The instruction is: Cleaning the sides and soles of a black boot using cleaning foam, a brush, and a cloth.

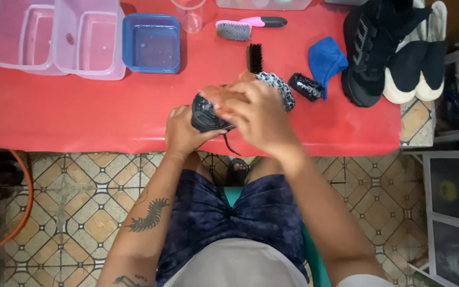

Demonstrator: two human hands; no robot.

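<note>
Left hand: gripping the heel end of a black shoe, fingers closed round it.
Right hand: pressing over the shoe's top, motion-blurred; whether it is clasping anything, I cannot tell.
Shoe: sitting at the near edge of the red table, its lace dangling.
Beyond the shoe: black brush, blue cloth, blue tub.
Right of the shoe: black sneaker, not being handled.
Progress: seemingly mid-clean, one shoe in hand.

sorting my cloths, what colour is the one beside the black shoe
Blue; the cloth shows best in the head view, left of the black shoe.
</note>
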